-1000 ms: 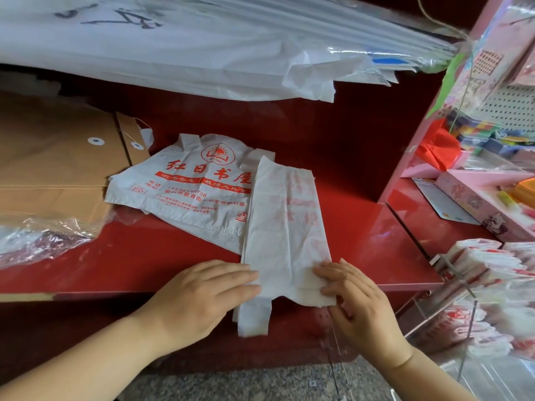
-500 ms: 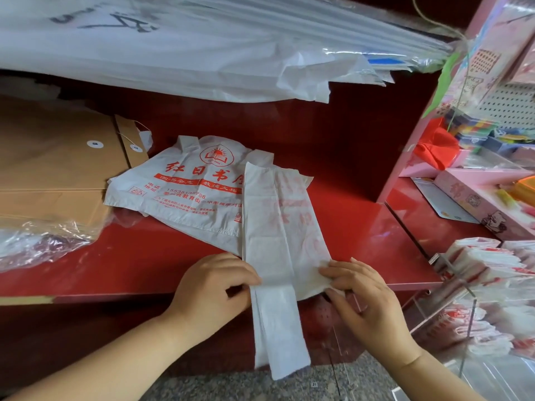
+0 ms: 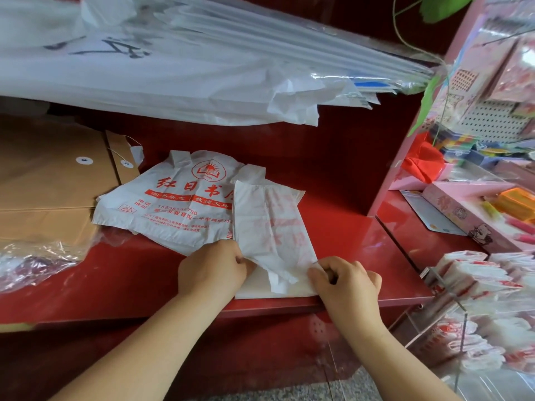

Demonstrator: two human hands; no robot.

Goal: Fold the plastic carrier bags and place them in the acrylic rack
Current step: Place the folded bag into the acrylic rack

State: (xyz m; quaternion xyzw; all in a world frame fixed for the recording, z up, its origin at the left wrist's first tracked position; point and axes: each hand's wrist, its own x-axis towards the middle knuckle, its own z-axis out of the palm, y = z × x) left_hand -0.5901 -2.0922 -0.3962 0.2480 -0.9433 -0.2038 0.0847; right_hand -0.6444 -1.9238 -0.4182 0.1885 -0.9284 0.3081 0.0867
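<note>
— Which bag are you on?

— The white carrier bag point(image 3: 269, 227). It is folded lengthwise into a narrow strip, and its red print shows faintly through. It lies on the red counter point(image 3: 115, 279) with its near end at the front edge and a crumpled handle doubled back over it. My left hand point(image 3: 212, 267) pinches the near left corner, and my right hand point(image 3: 347, 280) pinches the near right one.

— And the others?

— A flat bag point(image 3: 173, 204) lies unfolded behind and to the left, red lettering up, handles pointing away. The strip overlaps its right edge. The acrylic rack point(image 3: 460, 322) stands at my lower right, clear-walled, with folded bags point(image 3: 474, 273) packed inside in rows.
</note>
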